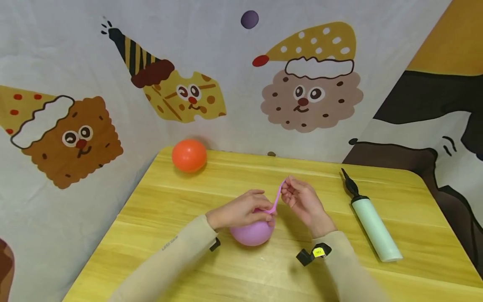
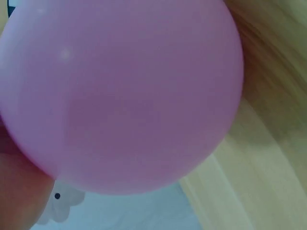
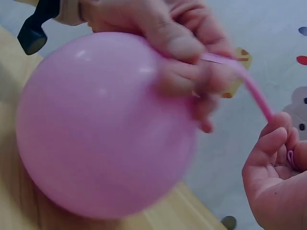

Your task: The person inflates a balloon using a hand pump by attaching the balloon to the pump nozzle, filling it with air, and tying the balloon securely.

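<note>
An inflated pink balloon (image 1: 252,233) is held over the table, and its round body fills most of the left wrist view. My left hand (image 1: 247,209) grips it at the base of the neck, fingers curled about that spot. From there the balloon's neck (image 3: 256,93) is stretched thin toward my right hand (image 1: 303,203), which pinches its end between thumb and fingers. In the right wrist view a small pink loop of the end shows at the right hand's fingers (image 3: 276,141). The left fingers partly hide where the neck leaves the balloon.
An orange balloon (image 1: 189,155) sits at the table's back left corner. A pale green hand pump (image 1: 377,228) with a black nozzle lies on the right side of the wooden table (image 1: 151,247). Behind hangs a cloth (image 1: 234,50) printed with cartoon food figures.
</note>
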`<act>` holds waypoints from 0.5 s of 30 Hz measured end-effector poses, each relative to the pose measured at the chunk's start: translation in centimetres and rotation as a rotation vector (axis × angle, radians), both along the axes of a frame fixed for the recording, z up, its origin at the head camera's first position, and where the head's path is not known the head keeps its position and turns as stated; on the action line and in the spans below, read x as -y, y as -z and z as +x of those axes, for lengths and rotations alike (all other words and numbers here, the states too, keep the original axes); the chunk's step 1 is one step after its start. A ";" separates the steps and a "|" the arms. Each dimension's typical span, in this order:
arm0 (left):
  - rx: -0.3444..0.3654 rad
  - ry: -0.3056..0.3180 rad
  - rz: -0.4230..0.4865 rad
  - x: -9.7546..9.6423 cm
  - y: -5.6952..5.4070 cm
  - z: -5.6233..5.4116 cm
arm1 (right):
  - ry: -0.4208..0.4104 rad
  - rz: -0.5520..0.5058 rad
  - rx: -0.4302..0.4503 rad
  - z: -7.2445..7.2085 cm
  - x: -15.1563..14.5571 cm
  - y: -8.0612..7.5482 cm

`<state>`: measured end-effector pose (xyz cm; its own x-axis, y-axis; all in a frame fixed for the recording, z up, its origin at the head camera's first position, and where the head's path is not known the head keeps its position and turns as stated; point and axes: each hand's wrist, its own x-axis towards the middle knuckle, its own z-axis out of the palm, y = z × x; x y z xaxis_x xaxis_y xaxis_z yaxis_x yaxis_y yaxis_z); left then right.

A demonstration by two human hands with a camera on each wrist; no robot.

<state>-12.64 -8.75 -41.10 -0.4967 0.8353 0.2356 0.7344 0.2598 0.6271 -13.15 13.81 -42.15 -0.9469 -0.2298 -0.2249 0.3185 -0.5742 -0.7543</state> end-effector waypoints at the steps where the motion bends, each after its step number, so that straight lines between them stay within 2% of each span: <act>1: 0.040 -0.014 0.006 0.0 -0.1 0.0 | 0.010 -0.011 0.013 -0.2 0.3 0.2; 2: 0.122 -0.026 0.025 0.0 -0.2 0.0 | 0.022 -0.015 0.019 -0.3 0.7 0.3; 4: 0.337 -0.075 0.093 0.0 -0.3 0.0 | 0.031 0.030 0.019 -0.4 1.3 0.6; 6: 0.560 -0.153 0.229 0.2 -0.5 0.1 | 0.023 0.147 -0.013 -0.3 1.8 0.9; 8: 0.727 -0.217 0.396 0.4 -0.6 0.1 | 0.007 0.325 -0.088 0.1 2.4 1.2; 9: 0.759 -0.250 0.466 0.4 -0.6 0.0 | -0.001 0.419 -0.139 0.3 2.6 1.3; 12: 0.765 -0.313 0.609 0.6 -0.4 -0.2 | 0.021 0.724 -0.343 1.2 3.3 1.6; 15: 0.723 -0.347 0.623 0.7 -0.2 -0.3 | 0.060 1.008 -0.591 2.0 3.7 1.6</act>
<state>-12.98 -9.49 -40.89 -0.8842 0.4494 0.1271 0.0719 -0.1380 0.9878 -11.16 10.13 -43.78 -0.9685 -0.1496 0.1993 -0.2415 0.3667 -0.8984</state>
